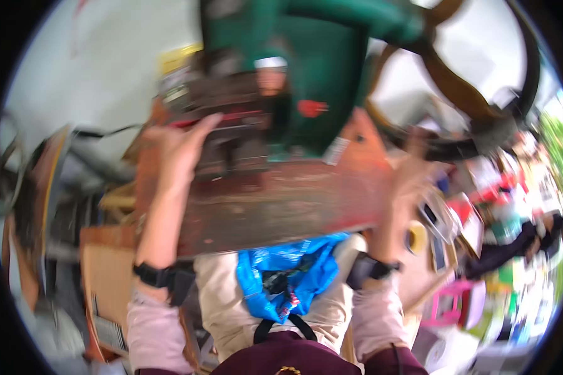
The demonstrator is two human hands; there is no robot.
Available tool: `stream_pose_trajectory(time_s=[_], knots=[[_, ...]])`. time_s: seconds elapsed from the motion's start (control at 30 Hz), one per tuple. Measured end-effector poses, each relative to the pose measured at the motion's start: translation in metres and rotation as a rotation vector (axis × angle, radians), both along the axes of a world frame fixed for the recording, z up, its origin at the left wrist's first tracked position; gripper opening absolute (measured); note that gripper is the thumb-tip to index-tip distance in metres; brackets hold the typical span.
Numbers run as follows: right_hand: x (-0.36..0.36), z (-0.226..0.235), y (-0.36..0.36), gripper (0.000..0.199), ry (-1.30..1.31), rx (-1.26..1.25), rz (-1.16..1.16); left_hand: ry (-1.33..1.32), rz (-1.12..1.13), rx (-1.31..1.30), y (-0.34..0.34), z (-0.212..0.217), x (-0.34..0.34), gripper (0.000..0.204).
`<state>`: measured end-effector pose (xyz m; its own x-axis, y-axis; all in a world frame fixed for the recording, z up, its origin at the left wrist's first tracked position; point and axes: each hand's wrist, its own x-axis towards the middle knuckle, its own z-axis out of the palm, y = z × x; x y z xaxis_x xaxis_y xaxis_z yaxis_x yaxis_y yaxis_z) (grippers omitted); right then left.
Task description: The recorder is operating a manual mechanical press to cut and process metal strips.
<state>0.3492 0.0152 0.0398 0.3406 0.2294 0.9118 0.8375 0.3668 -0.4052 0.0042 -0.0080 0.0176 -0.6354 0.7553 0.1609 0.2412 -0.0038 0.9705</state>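
Observation:
A large green machine that looks like a sewing machine (325, 81) stands on a worn reddish-brown wooden tabletop (281, 200). At its right is a big dark handwheel (460, 78) with curved brown spokes. My left hand (180, 147) lies over the left side of the tabletop, thumb stretched toward a thin red strip (247, 117) beside the machine's dark metal bed; it appears to hold nothing. My right hand (411, 159) is at the tabletop's right edge, just below the wheel's rim. Motion smears its fingers, so its grip cannot be made out.
A blue plastic bag (256, 281) lies open on my lap, with dark bits inside. On a wooden surface to the right sits a roll of yellow tape (414, 237). Beyond are a pink stool (450, 303) and mixed clutter. A cardboard-coloured panel (109, 281) stands at left.

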Motion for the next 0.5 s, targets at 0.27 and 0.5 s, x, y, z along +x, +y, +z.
stream_pose_trajectory(time_s=[0.27, 0.5], knots=[[-0.028, 0.142, -0.032, 0.031, 0.172, -0.097, 0.317, 0.009, -0.114, 0.025, 0.009, -0.04, -0.06, 0.079], [-0.004, 0.235, -0.022, 0.022, -0.056, -0.293, 0.382, 0.678, 0.069, 0.248, 0.041, -0.058, -0.08, 0.072]])
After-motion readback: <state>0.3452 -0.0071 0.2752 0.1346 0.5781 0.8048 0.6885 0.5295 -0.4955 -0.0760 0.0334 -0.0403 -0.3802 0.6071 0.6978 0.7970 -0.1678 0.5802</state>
